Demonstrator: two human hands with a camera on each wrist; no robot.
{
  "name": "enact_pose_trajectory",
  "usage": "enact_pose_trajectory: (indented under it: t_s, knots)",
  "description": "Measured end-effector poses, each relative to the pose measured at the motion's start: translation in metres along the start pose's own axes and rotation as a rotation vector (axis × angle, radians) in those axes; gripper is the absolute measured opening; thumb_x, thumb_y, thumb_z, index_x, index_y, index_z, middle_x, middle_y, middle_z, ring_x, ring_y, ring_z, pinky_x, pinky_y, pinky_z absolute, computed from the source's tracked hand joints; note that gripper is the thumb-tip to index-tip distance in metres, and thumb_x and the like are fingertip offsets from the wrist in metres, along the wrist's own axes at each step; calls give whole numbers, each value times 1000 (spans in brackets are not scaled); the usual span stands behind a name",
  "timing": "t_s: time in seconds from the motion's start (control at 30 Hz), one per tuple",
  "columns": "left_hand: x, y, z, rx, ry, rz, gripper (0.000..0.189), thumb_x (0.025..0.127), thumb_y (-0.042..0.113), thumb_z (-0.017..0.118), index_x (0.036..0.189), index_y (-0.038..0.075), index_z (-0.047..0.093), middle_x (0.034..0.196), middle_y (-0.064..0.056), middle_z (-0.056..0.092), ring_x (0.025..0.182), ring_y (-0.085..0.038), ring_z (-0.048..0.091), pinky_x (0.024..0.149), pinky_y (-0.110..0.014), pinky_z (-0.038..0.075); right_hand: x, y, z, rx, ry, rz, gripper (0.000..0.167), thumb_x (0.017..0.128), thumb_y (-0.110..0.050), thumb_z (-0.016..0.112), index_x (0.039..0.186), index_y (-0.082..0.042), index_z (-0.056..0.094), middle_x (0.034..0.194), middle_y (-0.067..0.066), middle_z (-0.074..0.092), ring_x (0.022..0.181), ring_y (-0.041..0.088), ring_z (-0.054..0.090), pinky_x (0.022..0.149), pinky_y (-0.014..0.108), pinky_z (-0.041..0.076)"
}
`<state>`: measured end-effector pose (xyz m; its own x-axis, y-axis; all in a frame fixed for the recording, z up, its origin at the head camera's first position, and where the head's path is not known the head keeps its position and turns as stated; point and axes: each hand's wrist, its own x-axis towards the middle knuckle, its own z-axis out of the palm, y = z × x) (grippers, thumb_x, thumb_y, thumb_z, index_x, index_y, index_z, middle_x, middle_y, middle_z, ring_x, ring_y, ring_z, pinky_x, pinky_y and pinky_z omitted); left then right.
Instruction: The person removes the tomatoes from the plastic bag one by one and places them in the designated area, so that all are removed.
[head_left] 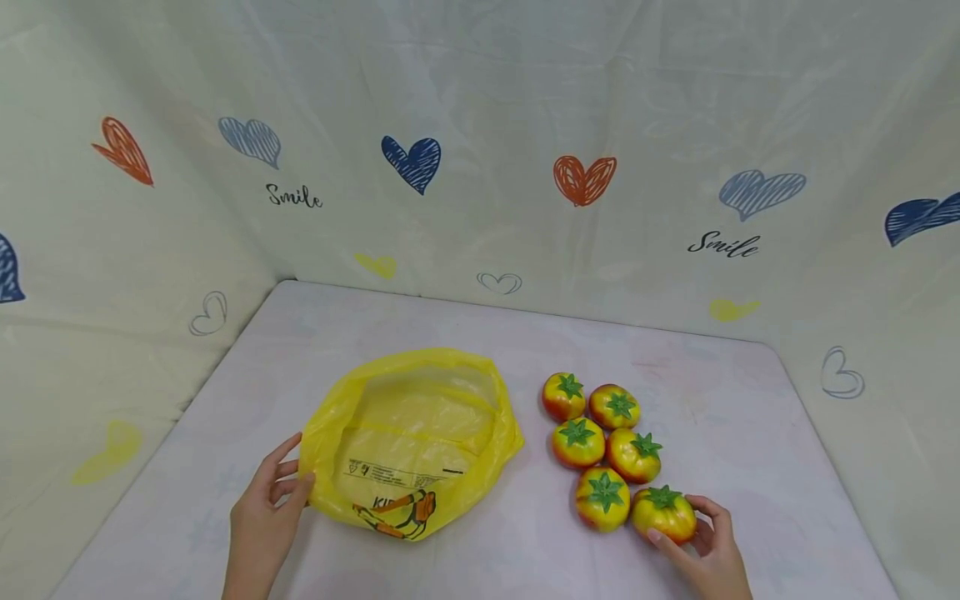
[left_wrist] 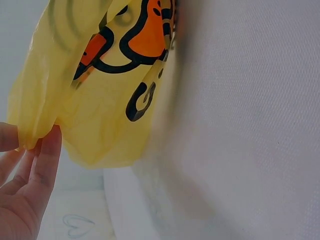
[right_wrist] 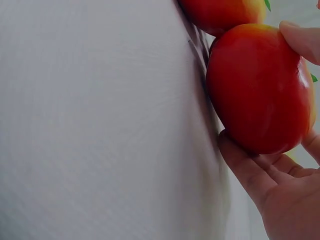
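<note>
A yellow plastic bag (head_left: 420,392) lies on the table with its wide mouth facing up, printed with dark lettering and an orange figure. My left hand (head_left: 270,500) pinches the bag's left rim between thumb and fingers; the left wrist view shows the thin plastic (left_wrist: 100,130) in that pinch. On the right, my right hand (head_left: 708,542) grips the nearest persimmon-like fruit (head_left: 664,515), red and yellow with a green star-shaped calyx. In the right wrist view, thumb and fingers stand round the red side of this fruit (right_wrist: 260,90).
Several matching fruits (head_left: 577,442) sit close together in two rows between the bag and my right hand. The pale table (head_left: 525,333) ends at a white curtain (head_left: 487,100) printed with hearts.
</note>
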<state>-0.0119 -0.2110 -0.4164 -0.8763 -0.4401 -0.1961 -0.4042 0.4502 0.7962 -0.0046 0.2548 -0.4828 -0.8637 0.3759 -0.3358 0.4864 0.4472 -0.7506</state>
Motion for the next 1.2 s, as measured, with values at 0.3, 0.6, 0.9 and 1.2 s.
enact_pose_trajectory:
  t_s: [0.3,0.6,0.9,1.2]
  knots:
    - [-1,0,-1,2,4,-5,55,92,12,56,142,24,38,120,-15,56,74,14,50,67,-16,54,5,-1,-1,-40,-53,4,95,79,-44,71,141,0,15,143,21,25,126,37,32,104,44,38]
    - [-2,1,-1,-2,5,-10,55,92,12,56,142,24,38,121,-15,56,74,14,50,67,-16,54,7,-1,-6,-46,-133,2,97,81,-44,68,144,1,9,146,26,18,131,42,22,108,59,25]
    - [-1,1,-1,3,5,-16,55,92,12,56,142,23,38,121,-15,55,73,14,49,67,-17,54,8,-2,-7,-89,-146,5,99,81,-47,67,145,-2,7,147,27,17,128,42,26,107,58,29]
    - [1,-1,-2,26,9,-27,54,92,15,57,142,24,39,121,-16,56,80,5,55,65,-12,51,4,-7,-12,-77,-180,-15,95,83,-43,67,146,-5,8,148,24,18,127,39,27,107,57,26]
